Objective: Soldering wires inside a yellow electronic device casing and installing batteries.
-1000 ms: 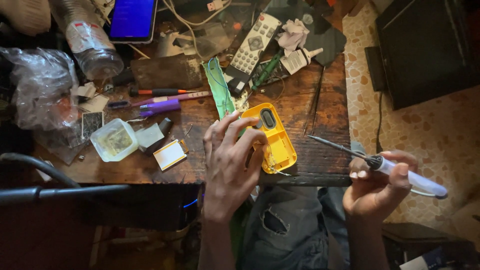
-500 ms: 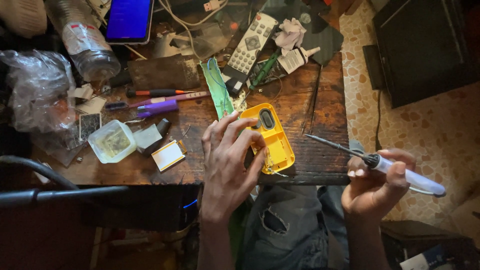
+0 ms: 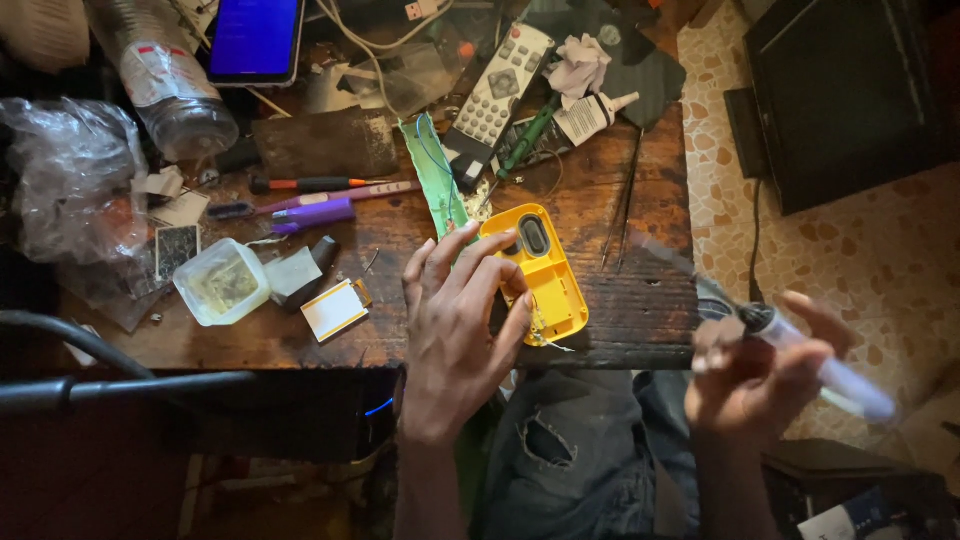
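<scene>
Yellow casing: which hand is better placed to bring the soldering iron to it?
Right. The right hand already holds the soldering iron, off the table edge. The left hand rests on the yellow casing.

bare wood strip right of yellow casing [image 3: 545, 275], tweezers [image 3: 622, 200] at its edge, clutter crowds table's left & rear

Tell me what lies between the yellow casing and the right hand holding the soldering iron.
In the head view, only bare dark wood of the table lies between the yellow casing and the right hand; the soldering iron is blurred.
</scene>
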